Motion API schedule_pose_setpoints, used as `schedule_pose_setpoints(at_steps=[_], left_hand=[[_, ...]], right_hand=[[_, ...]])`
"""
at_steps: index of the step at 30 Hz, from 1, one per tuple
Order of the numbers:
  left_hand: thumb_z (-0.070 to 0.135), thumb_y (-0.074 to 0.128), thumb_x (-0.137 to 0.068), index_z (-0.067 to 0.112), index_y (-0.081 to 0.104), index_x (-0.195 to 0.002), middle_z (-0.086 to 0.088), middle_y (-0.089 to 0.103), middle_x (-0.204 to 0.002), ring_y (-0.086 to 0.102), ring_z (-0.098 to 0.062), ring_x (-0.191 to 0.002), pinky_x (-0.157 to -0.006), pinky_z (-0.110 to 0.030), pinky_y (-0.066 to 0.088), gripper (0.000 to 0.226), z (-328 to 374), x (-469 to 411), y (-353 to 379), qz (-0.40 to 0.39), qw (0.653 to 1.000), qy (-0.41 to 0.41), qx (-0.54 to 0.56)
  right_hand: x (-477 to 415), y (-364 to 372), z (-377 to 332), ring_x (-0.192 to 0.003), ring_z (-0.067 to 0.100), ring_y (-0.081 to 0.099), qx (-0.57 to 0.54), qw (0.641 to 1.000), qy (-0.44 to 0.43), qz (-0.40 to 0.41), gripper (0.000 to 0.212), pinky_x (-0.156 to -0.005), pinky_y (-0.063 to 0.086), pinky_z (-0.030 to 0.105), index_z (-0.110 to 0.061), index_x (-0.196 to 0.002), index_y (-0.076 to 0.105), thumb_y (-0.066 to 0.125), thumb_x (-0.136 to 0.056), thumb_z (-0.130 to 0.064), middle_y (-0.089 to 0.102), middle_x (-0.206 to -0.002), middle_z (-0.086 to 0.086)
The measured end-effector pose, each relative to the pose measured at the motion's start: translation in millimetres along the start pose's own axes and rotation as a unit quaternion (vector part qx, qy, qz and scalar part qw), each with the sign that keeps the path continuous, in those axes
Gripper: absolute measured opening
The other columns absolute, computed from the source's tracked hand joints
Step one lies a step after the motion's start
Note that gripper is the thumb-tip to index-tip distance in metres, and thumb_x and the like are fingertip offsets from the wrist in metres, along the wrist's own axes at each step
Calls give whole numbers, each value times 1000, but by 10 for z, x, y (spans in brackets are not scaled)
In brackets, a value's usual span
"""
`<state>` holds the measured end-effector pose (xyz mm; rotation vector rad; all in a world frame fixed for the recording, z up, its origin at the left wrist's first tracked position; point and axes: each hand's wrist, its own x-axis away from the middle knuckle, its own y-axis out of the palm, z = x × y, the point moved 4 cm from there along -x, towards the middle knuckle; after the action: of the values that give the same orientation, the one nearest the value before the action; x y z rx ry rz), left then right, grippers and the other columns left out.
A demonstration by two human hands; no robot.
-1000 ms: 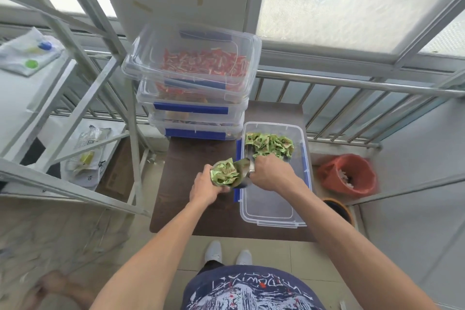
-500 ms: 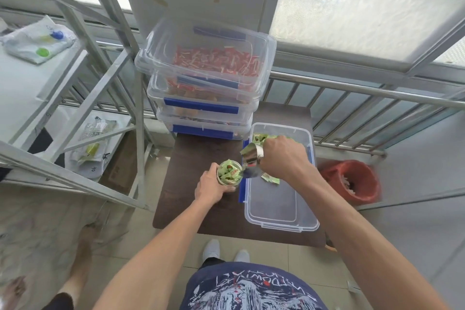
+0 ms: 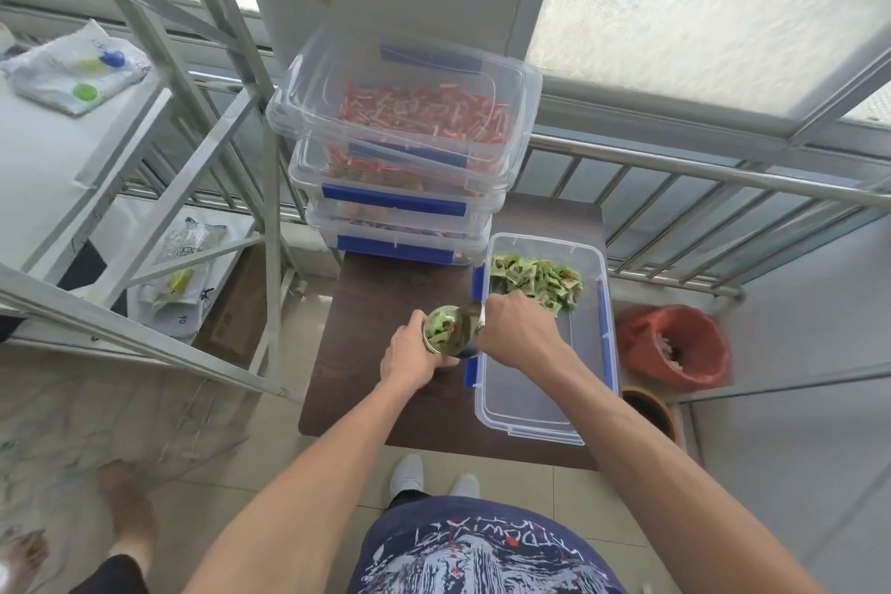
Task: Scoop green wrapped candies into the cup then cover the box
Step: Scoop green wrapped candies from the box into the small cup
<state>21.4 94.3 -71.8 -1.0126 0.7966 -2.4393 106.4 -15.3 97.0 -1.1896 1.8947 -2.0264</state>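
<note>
An open clear plastic box [image 3: 590, 405] with blue clips lies on the dark table [image 3: 385, 304], with green wrapped candies [image 3: 537, 282] piled at its far end. My left hand [image 3: 412, 355] grips a cup [image 3: 441, 328] holding green candies, just left of the box. My right hand [image 3: 518, 328] holds a metal scoop [image 3: 470, 321], tilted against the cup's rim. No lid for the box is visible.
A stack of three lidded clear boxes [image 3: 405, 145] with red and orange candies stands at the table's back left. A metal shelf frame [image 3: 144, 188] is to the left. A red bucket [image 3: 672, 345] sits on the floor to the right. Another person's bare feet [image 3: 125, 511] are at lower left.
The scoop, heaped with green candies a second ago, has been tipped into the cup; the cup now holds them. The camera view has shifted slightly.
</note>
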Motion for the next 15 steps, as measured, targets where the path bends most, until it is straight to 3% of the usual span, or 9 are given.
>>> schedule_pose_setpoints(at_steps=[4, 8, 12, 15], left_hand=[[51, 92, -65, 31, 44, -108, -1, 66, -112, 66, -27, -103, -86, -48, 56, 67, -14, -38, 13, -9, 1000, -1, -2], [49, 93, -65, 30, 44, -107, -2, 66, -114, 66, -28, -105, -86, -47, 55, 67, -26, -60, 11, -9, 1000, 2, -1], [49, 92, -66, 32, 43, -108, -2, 66, -115, 66, -28, -107, -90, -49, 56, 67, -51, -78, 39, -15, 1000, -4, -4], [51, 91, -65, 33, 43, -110, -2, 67, -115, 67, -28, -106, -91, -52, 57, 68, -68, -84, 50, -22, 1000, -9, -8]], right_hand=[[-65, -73, 61, -90, 36, 66, -17, 999, 17, -23, 13, -67, 47, 35, -8, -96, 61, 56, -87, -16, 65, -103, 14], [-58, -217, 77, -75, 32, 56, -3, 1000, 19, 0, 3, -65, 47, 35, -12, -87, 56, 55, -85, -14, 63, -93, 11], [-45, -114, -30, -88, 36, 66, 1, 1000, 24, 11, 21, -69, 50, 37, -7, -103, 65, 55, -87, -16, 61, -97, 14], [-3, 59, -56, -89, 36, 68, -9, 1000, 24, 6, 22, -68, 51, 37, -6, -105, 66, 54, -90, -16, 63, -96, 14]])
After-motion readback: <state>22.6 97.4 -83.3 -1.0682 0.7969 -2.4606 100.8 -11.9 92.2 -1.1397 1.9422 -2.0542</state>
